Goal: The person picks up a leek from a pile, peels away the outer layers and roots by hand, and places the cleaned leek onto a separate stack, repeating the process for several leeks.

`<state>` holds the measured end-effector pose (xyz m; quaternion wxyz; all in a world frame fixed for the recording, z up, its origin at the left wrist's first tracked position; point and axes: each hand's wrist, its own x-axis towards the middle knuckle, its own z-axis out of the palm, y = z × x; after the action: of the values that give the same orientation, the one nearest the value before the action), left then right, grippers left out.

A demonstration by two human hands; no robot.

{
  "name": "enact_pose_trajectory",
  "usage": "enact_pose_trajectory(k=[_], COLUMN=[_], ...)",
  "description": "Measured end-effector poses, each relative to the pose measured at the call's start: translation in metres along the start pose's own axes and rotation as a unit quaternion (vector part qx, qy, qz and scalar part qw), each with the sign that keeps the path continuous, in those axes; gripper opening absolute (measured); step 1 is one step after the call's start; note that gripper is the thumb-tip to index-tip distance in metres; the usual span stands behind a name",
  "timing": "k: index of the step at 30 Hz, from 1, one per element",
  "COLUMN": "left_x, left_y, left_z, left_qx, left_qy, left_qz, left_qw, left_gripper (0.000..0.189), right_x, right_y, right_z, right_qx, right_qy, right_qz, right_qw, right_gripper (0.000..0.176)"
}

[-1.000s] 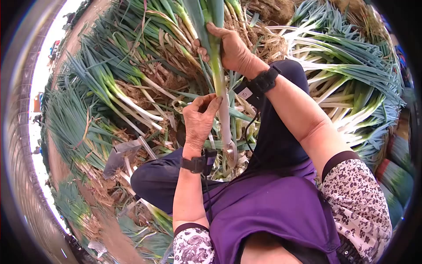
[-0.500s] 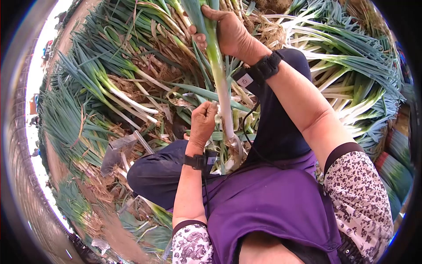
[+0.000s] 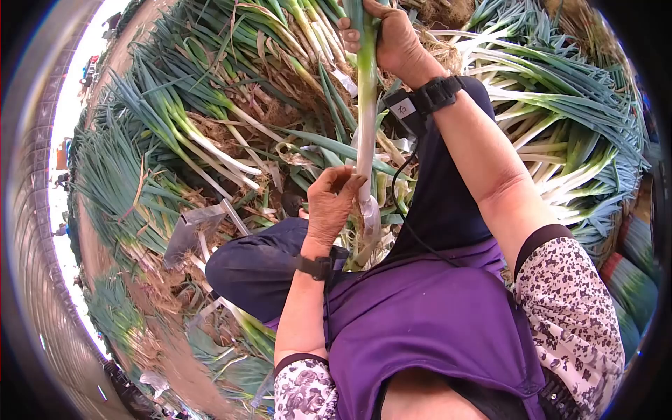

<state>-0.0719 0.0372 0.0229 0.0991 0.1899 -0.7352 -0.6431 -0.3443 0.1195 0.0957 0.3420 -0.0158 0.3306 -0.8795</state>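
A thick green onion (image 3: 367,105) hangs nearly upright in front of me, green at the top and white below. My right hand (image 3: 393,40) is wrapped round its green upper part at the top of the view. Lower down, my left hand (image 3: 334,203) is beside the white stalk, thumb and fingertips pinched against its left side. What the pinch holds is too small to make out. Loose pale outer layers (image 3: 371,218) hang at the stalk's lower end, over my lap.
Untrimmed onions with roots (image 3: 210,150) lie heaped on the left and top. White-stalked onions (image 3: 560,112) are piled at the right. A grey metal piece (image 3: 192,232) is beside my left knee (image 3: 245,262). A dark cable runs from the right wrist's device.
The onion and my right hand have moved up and to the right, and the stalk stands straighter. My left hand has turned and shifted slightly right, with its fingertips lower along the stalk.
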Motion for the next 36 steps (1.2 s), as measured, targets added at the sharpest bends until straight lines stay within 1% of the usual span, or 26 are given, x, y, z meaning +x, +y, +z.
enact_pose_trajectory(k=[1, 2, 3, 5, 6, 7, 8, 9, 10, 11, 13, 14, 15, 17, 19, 21, 22, 23, 24, 25, 26, 28, 31, 33, 35, 36], left_x=[-0.003, -0.006, -0.01, -0.018, -0.019, -0.02, -0.022, -0.023, -0.022, -0.021, -0.017, -0.02, -0.025, -0.044, -0.062, -0.066, -0.061, -0.051, -0.036, -0.029, -0.022, -0.015, -0.003, 0.0, 0.004, 0.005], left_y=[0.002, 0.006, 0.007, 0.011, 0.013, 0.015, 0.016, 0.022, 0.037, 0.035, 0.032, 0.035, 0.039, 0.02, 0.004, 0.014, 0.015, 0.019, 0.031, 0.035, 0.04, 0.039, 0.013, 0.008, 0.009, 0.009], left_z=[0.001, 0.0, -0.002, -0.006, -0.008, -0.01, -0.013, -0.014, -0.01, -0.015, -0.024, -0.023, -0.025, -0.041, -0.057, -0.059, -0.054, -0.049, -0.04, -0.032, -0.023, -0.008, 0.001, 0.001, 0.004, 0.005], left_qx=[0.033, 0.083, 0.081, 0.178, 0.178, 0.026, -0.127, -0.277, -0.302, -0.303, -0.283, -0.2, -0.115, -0.093, -0.124, -0.103, -0.008, -0.007, 0.218, 0.324, 0.422, 0.435, 0.473, 0.463, 0.465, 0.453], left_qy=[-0.037, -0.033, -0.037, -0.034, -0.033, -0.01, 0.012, 0.034, 0.052, 0.051, -0.014, -0.021, -0.04, -0.06, -0.056, -0.004, 0.013, 0.016, 0.03, 0.023, 0.037, -0.101, -0.103, -0.097, -0.022, -0.06], left_qz=[-0.003, 0.013, 0.015, 0.052, 0.056, 0.024, -0.011, -0.047, -0.073, -0.07, -0.04, -0.03, -0.003, -0.064, -0.086, -0.141, -0.082, -0.082, 0.111, 0.203, 0.294, 0.17, 0.178, 0.177, 0.209, 0.192], left_qw=[0.999, 0.996, 0.996, 0.982, 0.982, 0.999, 0.992, 0.959, 0.949, 0.949, 0.958, 0.979, 0.993, 0.992, 0.987, 0.985, 0.996, 0.996, 0.969, 0.924, 0.857, 0.879, 0.857, 0.863, 0.86, 0.868], left_gripper=[0.012, 0.009, 0.009, 0.008, 0.008, 0.008, 0.009, 0.009, 0.013, 0.013, 0.017, 0.018, 0.017, 0.016, 0.011, 0.013, 0.024, 0.024, 0.025, 0.026, 0.027, 0.031, 0.037, 0.037, 0.033, 0.03], right_x=[-0.001, 0.002, 0.0, -0.001, -0.005, 0.0, 0.009, 0.011, 0.011, 0.012, 0.026, 0.031, 0.035, 0.042, 0.05, 0.053, 0.061, 0.066, 0.068, 0.069, 0.068, 0.068, 0.07, 0.07, 0.071, 0.071], right_y=[0.0, -0.001, -0.003, -0.01, -0.016, -0.019, -0.022, -0.024, -0.026, -0.029, -0.034, -0.036, -0.033, -0.026, -0.025, -0.021, -0.017, -0.011, -0.008, -0.004, -0.001, 0.004, 0.002, -0.002, -0.005, -0.005], right_z=[-0.002, -0.009, -0.012, -0.014, -0.007, -0.01, -0.016, -0.017, -0.019, -0.02, -0.036, -0.044, -0.045, -0.044, -0.049, -0.045, -0.048, -0.052, -0.053, -0.056, -0.061, -0.065, -0.073, -0.078, -0.083, -0.085], right_qx=[0.001, 0.007, 0.006, -0.006, -0.022, -0.023, -0.02, -0.019, -0.004, -0.005, 0.02, 0.045, 0.044, -0.027, -0.018, -0.042, -0.068, -0.068, -0.223, -0.373, -0.472, -0.568, -0.623, -0.652, -0.68, -0.697], right_qy=[0.013, 0.006, 0.008, 0.039, 0.089, 0.087, 0.113, 0.139, 0.125, 0.123, 0.091, 0.085, 0.084, 0.204, 0.221, 0.29, 0.33, 0.328, 0.335, 0.335, 0.328, 0.316, 0.305, 0.299, 0.291, 0.288], right_qz=[-0.005, 0.003, -0.001, -0.039, -0.068, -0.071, -0.086, -0.1, -0.087, -0.089, -0.003, 0.034, 0.035, -0.111, -0.109, -0.055, -0.097, -0.095, -0.117, -0.137, -0.166, -0.198, -0.216, -0.223, -0.229, -0.231], right_qw=[1.0, 1.0, 1.0, 0.998, 0.993, 0.993, 0.99, 0.985, 0.988, 0.988, 0.996, 0.995, 0.995, 0.972, 0.969, 0.955, 0.936, 0.937, 0.908, 0.854, 0.801, 0.734, 0.687, 0.66, 0.632, 0.615], right_gripper=[0.029, 0.028, 0.028, 0.028, 0.029, 0.029, 0.03, 0.031, 0.032, 0.032, 0.031, 0.029, 0.029, 0.026, 0.023, 0.024, 0.023, 0.023, 0.022, 0.021, 0.021, 0.02, 0.018, 0.018, 0.017, 0.016])
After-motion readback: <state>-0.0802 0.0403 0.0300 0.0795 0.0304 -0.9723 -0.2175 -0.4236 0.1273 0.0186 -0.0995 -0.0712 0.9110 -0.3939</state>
